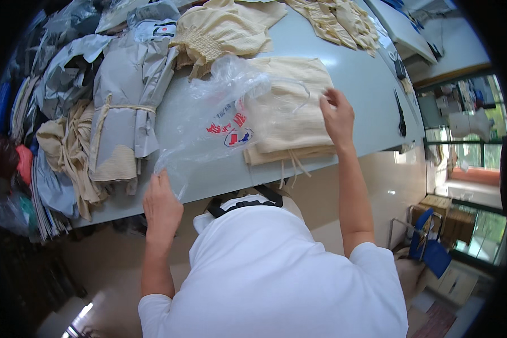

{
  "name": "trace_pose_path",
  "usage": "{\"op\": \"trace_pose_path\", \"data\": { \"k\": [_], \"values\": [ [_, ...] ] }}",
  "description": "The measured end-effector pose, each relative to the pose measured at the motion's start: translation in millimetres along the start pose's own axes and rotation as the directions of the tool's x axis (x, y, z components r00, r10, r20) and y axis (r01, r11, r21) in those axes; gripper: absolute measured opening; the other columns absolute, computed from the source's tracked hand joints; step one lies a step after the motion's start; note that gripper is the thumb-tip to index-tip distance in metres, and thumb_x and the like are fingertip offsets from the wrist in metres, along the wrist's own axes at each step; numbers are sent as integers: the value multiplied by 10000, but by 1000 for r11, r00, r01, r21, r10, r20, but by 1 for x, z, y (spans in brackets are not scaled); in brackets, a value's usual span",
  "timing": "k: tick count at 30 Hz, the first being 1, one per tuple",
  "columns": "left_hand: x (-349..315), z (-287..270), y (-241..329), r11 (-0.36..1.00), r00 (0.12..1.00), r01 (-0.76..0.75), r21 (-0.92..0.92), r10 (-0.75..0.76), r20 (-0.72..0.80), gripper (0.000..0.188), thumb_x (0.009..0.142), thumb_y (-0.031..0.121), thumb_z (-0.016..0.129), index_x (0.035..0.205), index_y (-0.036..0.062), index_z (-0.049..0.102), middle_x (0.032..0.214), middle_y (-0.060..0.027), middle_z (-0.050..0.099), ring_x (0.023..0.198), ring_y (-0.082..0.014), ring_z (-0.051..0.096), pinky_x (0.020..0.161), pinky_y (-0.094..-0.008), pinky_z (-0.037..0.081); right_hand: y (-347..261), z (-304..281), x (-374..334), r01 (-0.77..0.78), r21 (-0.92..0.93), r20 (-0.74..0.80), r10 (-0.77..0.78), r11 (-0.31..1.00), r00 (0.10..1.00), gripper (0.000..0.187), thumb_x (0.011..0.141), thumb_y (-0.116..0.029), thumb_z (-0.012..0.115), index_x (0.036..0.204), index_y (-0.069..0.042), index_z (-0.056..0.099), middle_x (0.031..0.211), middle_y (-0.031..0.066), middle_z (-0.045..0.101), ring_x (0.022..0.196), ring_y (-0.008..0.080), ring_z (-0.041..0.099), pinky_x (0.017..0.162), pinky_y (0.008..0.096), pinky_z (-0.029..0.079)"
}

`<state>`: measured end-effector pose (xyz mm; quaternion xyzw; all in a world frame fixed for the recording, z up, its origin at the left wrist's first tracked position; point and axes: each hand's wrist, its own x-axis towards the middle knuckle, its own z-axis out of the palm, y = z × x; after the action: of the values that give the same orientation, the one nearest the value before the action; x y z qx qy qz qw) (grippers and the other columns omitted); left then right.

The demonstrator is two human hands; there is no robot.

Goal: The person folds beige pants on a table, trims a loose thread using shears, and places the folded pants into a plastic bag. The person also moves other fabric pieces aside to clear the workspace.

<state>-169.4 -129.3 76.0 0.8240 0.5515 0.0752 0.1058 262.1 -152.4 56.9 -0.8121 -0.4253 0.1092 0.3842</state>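
A clear plastic bag point(208, 141) with red and blue print lies spread over the table and partly over a folded stack of cream cloth point(298, 127). My left hand point(162, 205) pinches the bag's near left corner at the table's front edge. Just beyond the right side of the cloth, my right hand point(339, 118) hovers with loosely bent fingers slightly apart and a little blurred; no held thing shows in it. The bag's far right edge stops short of this hand. Thin cream ties point(290, 168) hang from the cloth's front over the table edge.
A grey plastic-wrapped bundle point(127, 96) tied with cream cord stands left of the bag, beside heaped packages. Cream garments point(225, 31) lie at the back, with more cloth point(341, 22) at the far right. Black scissors point(400, 112) rest near the right edge. A blue chair point(431, 248) stands on the floor.
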Motion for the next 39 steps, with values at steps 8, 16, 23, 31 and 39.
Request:
{"op": "trace_pose_path", "data": {
  "k": [8, 16, 23, 31, 39],
  "values": [
    [37, 13, 179, 921, 926, 41, -388, 111, 361, 488, 808, 25, 576, 1294, 19, 546, 1158, -210, 594, 1059, -362, 582, 870, -455, 473, 184, 3, -76, -782, 622, 653, 569, -27, 500, 531, 889, -392, 703, 1275, -70, 532, 1154, 97, 624, 1006, 244, 619, 870, 396, 539],
    [214, 147, 209, 993, 992, -116, -37, 117, 41, 537, 880, 243, 644, 1352, 32, 499, 1426, -241, 446, 1284, -427, 442, 1088, -467, 353, 226, -7, 34, -732, 666, 585, 510, 143, 631, 375, 872, -185, 687, 1198, -43, 571, 1101, 50, 636, 1000, 179, 602, 847, 349, 491],
    [259, 156, 248, 930, 958, 227, -289, -159, 240, 722, 848, 452, 680, 1334, -45, 486, 1374, -279, 468, 1266, -432, 454, 1030, -453, 403, 279, -72, 88, -742, 524, 573, 471, 419, 671, 520, 918, -349, 653, 1263, 27, 553, 1187, 133, 632, 1049, 210, 603, 927, 343, 461],
    [156, 153, 318, 716, 735, -658, -234, 678, 8, 694, 768, 338, 756, 1280, -61, 512, 1296, -256, 516, 1216, -331, 508, 1053, -421, 370, 225, -113, 56, -256, 78, 22, 255, 964, 967, 293, 896, -138, 663, 1130, 36, 637, 1091, 151, 682, 1010, 236, 641, 891, 340, 489],
    [93, 227, 304, -445, 374, 867, -223, 288, 881, 693, 911, 339, 682, 1413, -12, 358, 1445, -144, 446, 1305, -267, 466, 1140, -425, 313, 138, -25, 160, -236, 533, 677, -242, 813, 695, 283, 976, -142, 529, 1185, 4, 650, 1151, 114, 675, 1084, 189, 627, 959, 300, 469]
  ]
}}
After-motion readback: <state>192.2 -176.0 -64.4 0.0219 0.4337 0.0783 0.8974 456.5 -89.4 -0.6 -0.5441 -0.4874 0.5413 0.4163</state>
